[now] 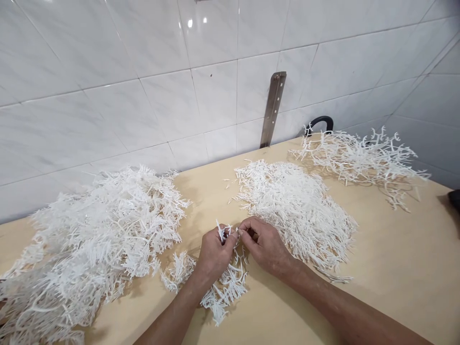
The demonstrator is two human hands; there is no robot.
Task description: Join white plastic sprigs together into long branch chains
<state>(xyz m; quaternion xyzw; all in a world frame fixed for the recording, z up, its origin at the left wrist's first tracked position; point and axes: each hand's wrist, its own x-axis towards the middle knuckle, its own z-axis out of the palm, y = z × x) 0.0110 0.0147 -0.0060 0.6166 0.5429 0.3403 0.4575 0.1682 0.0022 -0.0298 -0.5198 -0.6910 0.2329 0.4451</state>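
Note:
My left hand (215,249) is closed round a branched white plastic piece (221,232), whose prongs stick up above the fingers. Beside it, my right hand (264,242) pinches at the tip of the same piece, thumb and index finger nearly touching the left fingertips. Under and beside my left hand lies a small cluster of branched white pieces (227,290). A pile of small loose white pieces (294,206) spreads just beyond my right hand. To the left is a large heap of branched white pieces (108,239).
Bare branched white frames (362,155) lie at the back right of the wooden table (402,268), near a black curved handle (323,120). A metal strip (273,108) stands against the tiled wall. A dark object (454,198) sits at the right edge.

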